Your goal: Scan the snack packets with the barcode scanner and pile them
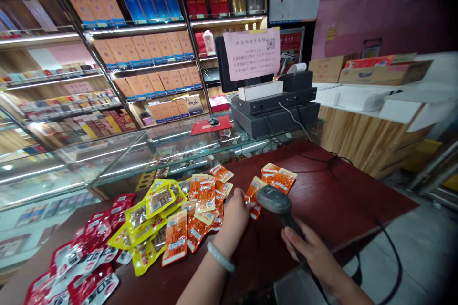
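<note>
Apparently I'm scanning, left grip (238, 207) pinching an orange-and-cream plastic packet (255, 188), right grip (310, 247) clasping a dark-grey handheld scanner (275, 199); the next move is calling for steady aim.

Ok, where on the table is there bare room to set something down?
Widest is the table's right side, bordered by the far orange packets, the scanner and the black cable at the back. A narrower gap lies beyond the left hand, between those packets and the orange pile. The left side is crowded: red packets, yellow packets.
</note>
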A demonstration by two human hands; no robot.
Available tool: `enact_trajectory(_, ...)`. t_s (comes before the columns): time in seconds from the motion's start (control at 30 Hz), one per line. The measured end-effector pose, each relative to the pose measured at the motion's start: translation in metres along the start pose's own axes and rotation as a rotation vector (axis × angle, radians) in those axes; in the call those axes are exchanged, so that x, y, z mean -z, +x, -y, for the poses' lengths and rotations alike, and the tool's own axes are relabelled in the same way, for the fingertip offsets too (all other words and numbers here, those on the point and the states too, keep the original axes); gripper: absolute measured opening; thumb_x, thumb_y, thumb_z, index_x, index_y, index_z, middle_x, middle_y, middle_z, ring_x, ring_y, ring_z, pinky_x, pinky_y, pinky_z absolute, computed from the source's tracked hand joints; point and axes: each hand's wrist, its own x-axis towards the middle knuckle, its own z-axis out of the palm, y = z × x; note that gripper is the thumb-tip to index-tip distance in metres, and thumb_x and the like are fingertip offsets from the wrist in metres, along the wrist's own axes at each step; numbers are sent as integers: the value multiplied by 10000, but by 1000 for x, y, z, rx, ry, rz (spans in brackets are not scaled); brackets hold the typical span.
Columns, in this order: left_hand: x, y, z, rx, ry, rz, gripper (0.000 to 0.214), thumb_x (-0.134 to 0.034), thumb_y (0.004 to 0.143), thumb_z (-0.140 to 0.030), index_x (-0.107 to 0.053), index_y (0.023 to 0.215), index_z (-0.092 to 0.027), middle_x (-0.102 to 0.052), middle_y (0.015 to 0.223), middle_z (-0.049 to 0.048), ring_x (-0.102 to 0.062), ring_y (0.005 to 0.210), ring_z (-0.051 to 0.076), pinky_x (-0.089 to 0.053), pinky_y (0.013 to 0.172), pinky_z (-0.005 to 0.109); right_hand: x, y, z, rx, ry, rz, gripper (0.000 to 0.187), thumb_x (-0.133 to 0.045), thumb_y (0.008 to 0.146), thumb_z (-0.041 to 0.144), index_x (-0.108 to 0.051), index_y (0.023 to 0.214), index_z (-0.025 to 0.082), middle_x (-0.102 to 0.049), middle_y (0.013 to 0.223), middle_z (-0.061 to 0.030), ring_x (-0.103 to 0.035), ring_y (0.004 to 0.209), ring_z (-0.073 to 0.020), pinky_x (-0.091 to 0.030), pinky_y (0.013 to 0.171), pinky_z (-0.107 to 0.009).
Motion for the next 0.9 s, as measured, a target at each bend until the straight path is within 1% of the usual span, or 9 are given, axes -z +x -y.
enact_trajectory(0.07, -8, 6, -12, -51, -110, 46, 187, -570, 875, -182, -507, 1051, -197, -706, 1000, 75, -674, 896, 169, -455, 741, 246, 2, 1, 1, 3, -12, -6, 474, -670, 792, 619, -596, 1048, 227, -494, 635, 45, -424, 541, -127, -330, 516, -248)
enact_trajectory(0.13, -10, 10, -20, -150, -198, 82, 274, -553, 877, -158, -512, 1144, -202, -704, 1068, 74, -669, 952, 161, -471, 792, 244, 3, 3, 2, 15, -18, -17, 436, -663, 796, 621, -605, 972, 227, -505, 638, 38, -432, 538, -129, -331, 512, -251)
enact_trajectory(0.23, 2, 9, -14, -220, -121, -22, 422, -620, 849, -200, -498, 1254, -206, -678, 1157, 94, -638, 1049, 191, -464, 884, 281, 2, 5, 2, -3, -18, -20, 443, -681, 772, 632, -597, 939, 231, -529, 661, 30, -448, 539, -129, -342, 511, -253)
enact_trajectory(0.3, 22, 4, 4, -158, 41, -156, 380, -654, 837, -263, -544, 1194, -193, -674, 1132, 106, -618, 1071, 226, -446, 924, 321, 1, 7, 2, -17, -39, -9, 452, -688, 757, 643, -593, 908, 228, -532, 656, 25, -455, 541, -132, -351, 510, -257)
enact_trajectory(0.4, 57, -4, 41, 53, 333, -355, 330, -625, 852, -408, -589, 1073, -165, -662, 1081, 139, -586, 1091, 287, -419, 951, 379, -5, 10, -2, -23, -80, 27, 445, -682, 763, 639, -590, 894, 223, -539, 654, 18, -457, 539, -134, -358, 506, -264)
enact_trajectory(0.47, 74, -6, 64, 190, 482, -408, 405, -591, 852, -499, -595, 1053, -148, -650, 1101, 168, -570, 1108, 324, -416, 944, 400, -11, 13, -7, -24, -79, 51, 443, -672, 777, 633, -578, 922, 224, -530, 653, 24, -447, 536, -131, -358, 505, -264)
enact_trajectory(0.6, 85, 0, 92, 308, 561, -311, 482, -595, 828, -549, -589, 1052, -122, -664, 1095, 184, -599, 1083, 327, -443, 883, 373, -25, 18, -14, -1, -73, 125, 421, -630, 823, 617, -542, 926, 218, -468, 630, 57, -407, 524, -113, -338, 504, -256)
enact_trajectory(0.77, 87, 15, 97, 310, 489, -148, 487, -679, 782, -469, -565, 1103, -121, -696, 1044, 178, -661, 1009, 295, -455, 815, 332, -29, 15, -11, 30, -157, 178, 413, -589, 851, 617, -521, 871, 211, -439, 598, 72, -386, 520, -107, -314, 509, -253)
enact_trajectory(0.9, 96, 21, 97, 294, 411, -78, 284, -603, 835, -418, -611, 982, -175, -716, 998, 134, -681, 933, 263, -445, 736, 304, -22, 8, -7, 17, -162, 134, 527, -575, 856, 624, -529, 1155, 192, -427, 583, 83, -378, 517, -118, -294, 510, -257)
